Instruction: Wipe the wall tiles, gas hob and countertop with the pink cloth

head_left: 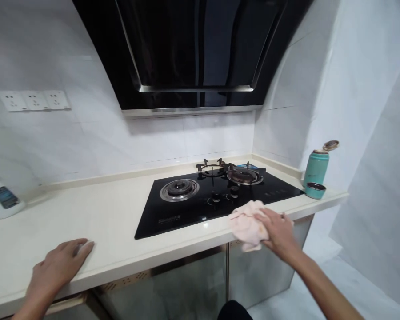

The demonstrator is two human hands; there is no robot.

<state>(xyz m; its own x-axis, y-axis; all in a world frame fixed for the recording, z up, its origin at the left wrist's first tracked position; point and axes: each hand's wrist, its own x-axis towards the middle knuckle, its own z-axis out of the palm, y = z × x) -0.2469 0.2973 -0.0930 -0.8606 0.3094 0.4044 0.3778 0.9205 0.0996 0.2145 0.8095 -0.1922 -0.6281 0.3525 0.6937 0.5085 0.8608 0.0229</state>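
My right hand presses a crumpled pale pink cloth against the front right edge of the cream countertop, right beside the black glass gas hob. Its fingers are curled over the cloth. My left hand rests flat on the countertop near the front edge at the left, fingers stretched out, holding nothing. The hob has two burners and two knobs; a pan support sits on the rear of the hob.
A teal flask with its lid flipped up stands at the counter's right end, its teal cup beside it. A white bottle sits far left. A black extractor hood hangs above. Sockets are on the wall.
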